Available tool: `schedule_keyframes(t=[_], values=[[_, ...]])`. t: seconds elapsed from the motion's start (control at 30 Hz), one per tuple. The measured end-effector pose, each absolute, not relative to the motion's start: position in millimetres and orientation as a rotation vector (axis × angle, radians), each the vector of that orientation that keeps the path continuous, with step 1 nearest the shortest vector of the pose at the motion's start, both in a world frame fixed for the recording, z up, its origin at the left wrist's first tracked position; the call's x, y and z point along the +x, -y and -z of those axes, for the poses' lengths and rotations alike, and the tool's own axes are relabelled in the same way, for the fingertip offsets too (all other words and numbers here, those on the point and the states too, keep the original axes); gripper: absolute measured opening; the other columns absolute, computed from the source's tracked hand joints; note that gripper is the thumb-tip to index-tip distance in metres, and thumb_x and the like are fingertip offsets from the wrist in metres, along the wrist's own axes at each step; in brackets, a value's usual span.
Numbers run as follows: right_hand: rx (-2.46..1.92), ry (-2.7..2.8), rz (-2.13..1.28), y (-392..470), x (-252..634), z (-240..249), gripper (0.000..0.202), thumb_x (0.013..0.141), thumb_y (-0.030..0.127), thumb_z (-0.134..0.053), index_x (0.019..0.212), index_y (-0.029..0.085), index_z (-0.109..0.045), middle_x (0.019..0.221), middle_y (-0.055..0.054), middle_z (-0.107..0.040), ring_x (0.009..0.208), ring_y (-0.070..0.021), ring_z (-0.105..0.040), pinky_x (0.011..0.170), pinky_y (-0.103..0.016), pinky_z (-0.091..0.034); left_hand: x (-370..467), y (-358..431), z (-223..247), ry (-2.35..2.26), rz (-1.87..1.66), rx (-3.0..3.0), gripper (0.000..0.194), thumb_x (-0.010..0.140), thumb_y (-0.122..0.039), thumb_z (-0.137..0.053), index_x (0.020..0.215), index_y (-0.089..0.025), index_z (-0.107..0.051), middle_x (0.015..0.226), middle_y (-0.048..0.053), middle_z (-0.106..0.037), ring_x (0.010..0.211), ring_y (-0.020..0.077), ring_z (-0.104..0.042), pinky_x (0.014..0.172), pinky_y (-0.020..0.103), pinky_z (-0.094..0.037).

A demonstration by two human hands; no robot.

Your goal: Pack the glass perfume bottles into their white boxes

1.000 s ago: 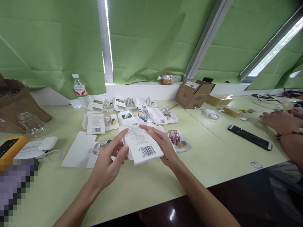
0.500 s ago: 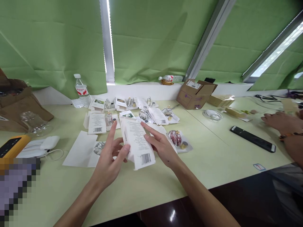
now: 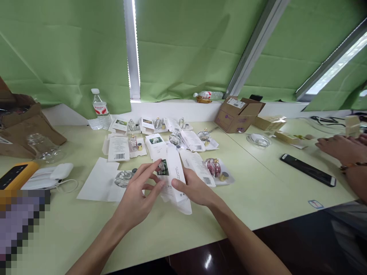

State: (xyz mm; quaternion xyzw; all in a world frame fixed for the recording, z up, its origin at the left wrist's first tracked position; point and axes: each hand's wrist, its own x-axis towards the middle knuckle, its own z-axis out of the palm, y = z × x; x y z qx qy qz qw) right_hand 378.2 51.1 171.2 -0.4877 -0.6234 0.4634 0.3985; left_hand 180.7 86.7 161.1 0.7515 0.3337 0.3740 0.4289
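Between both hands, above the table, is a white cardboard box [image 3: 175,173], tilted, with a dark flower picture and printed text on its sides. My right hand [image 3: 197,187] grips its right side, thumb across the printed face. My left hand [image 3: 143,189] has its fingertips and thumb on the left side, by the picture. Behind it another white box [image 3: 156,145] with a flower picture lies on the table. Left of my left hand, a clear glass bottle [image 3: 123,178] rests on opened white card [image 3: 96,179]. To the right, a pinkish-red bottle [image 3: 212,166] lies beside a gold cap [image 3: 223,176].
More opened white boxes [image 3: 119,149] with small bottles cover the table's middle. A water bottle [image 3: 100,109] and brown bag [image 3: 25,126] stand left. A cardboard box [image 3: 237,114], a coiled white cable [image 3: 259,140] and a black phone [image 3: 308,170] lie right, near another person's hands [image 3: 341,149].
The box has turned in my hands: the barcode side has rotated away and the flower-picture side now shows. My right fingers have moved behind it, with the thumb in front.
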Motion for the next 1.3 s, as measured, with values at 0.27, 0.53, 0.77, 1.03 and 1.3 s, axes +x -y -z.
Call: schedule_keyframes(t=[0.27,0.53,0.77,1.03,1.3], values=[[-1.159,1.122,-1.265,-55.1,378.7,-166.6,0.036,0.081,0.045,-0.07,0.107,0.02,-0.064,0.098,-0.006,-0.068,0.086,-0.0223,-0.064,0.071,-0.033,-0.05,182.4,-86.4,-160.9,-1.005,-1.019,1.885,0.037,0.092,-0.038,-0.055,0.128,-0.034,-0.052,0.13,0.003,-0.05,0.094,0.0149,-0.06,0.063,0.024,-0.058],[-1.034,1.121,-1.217,-55.5,374.4,-170.1,0.033,0.09,0.045,-0.059,0.112,0.02,-0.062,0.094,-0.005,-0.068,0.08,-0.0182,-0.063,0.068,-0.029,-0.048,184.1,-88.2,-161.9,-0.8,-0.828,1.598,0.049,0.093,-0.043,-0.052,0.139,-0.028,-0.044,0.134,0.008,-0.054,0.102,0.0223,-0.061,0.075,0.034,-0.06],[-1.201,1.247,-0.928,-57.4,371.4,-170.4,0.038,0.094,0.053,-0.047,0.099,0.02,-0.065,0.079,-0.003,-0.064,0.068,-0.0156,-0.054,0.056,-0.026,-0.041,181.6,-90.0,-166.5,-0.719,-0.778,1.411,0.047,0.093,-0.043,-0.053,0.136,-0.024,-0.047,0.125,0.009,-0.062,0.103,0.0242,-0.063,0.078,0.037,-0.06],[-1.122,1.226,-1.095,-56.5,375.0,-170.3,0.058,0.087,0.046,-0.061,0.14,0.026,-0.047,0.109,-0.008,-0.068,0.092,-0.0231,-0.065,0.076,-0.035,-0.053,181.0,-93.1,-170.6,-0.894,-0.901,1.418,0.058,0.085,-0.046,-0.062,0.135,-0.022,-0.043,0.111,0.01,-0.065,0.087,0.0215,-0.067,0.065,0.034,-0.06],[-1.101,1.281,-1.11,-55.3,374.5,-170.2,0.049,0.088,0.043,-0.061,0.135,0.032,-0.053,0.119,-0.006,-0.065,0.093,-0.0223,-0.066,0.073,-0.037,-0.057,177.6,-94.3,-164.2,-0.922,-0.954,1.543,0.053,0.088,-0.049,-0.056,0.138,-0.031,-0.049,0.115,0.007,-0.063,0.075,0.0151,-0.063,0.062,0.028,-0.057]])
